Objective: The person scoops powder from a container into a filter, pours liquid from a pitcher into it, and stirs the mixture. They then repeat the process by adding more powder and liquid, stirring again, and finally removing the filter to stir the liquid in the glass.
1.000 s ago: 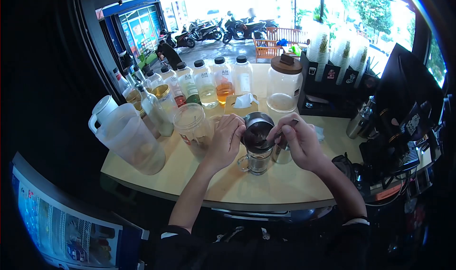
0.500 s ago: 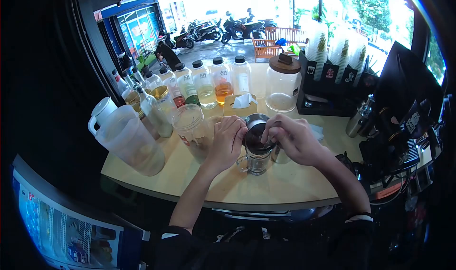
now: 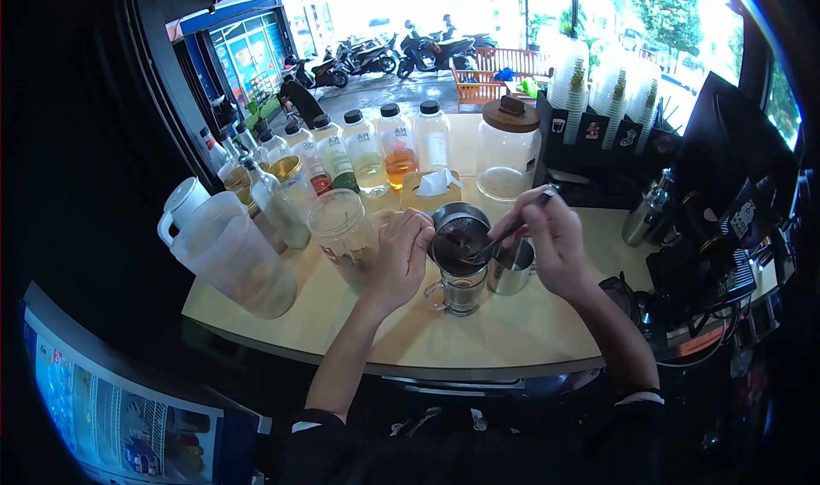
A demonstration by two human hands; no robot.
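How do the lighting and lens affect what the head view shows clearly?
Head view: daylight washes out the background behind the motorcycles; wide-angle distortion bows the counter; the fridge sits in heavy shadow around its lit front; labels on the bottles are too small to read fully.

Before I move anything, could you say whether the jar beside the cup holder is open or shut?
Shut: a wooden lid sits atop the jar.

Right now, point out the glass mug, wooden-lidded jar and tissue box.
Glass mug [image 3: 463,297]: head view, middle of its body.
Wooden-lidded jar [image 3: 507,154]: head view, clear side wall.
Tissue box [image 3: 430,201]: head view, front face below the tissue.
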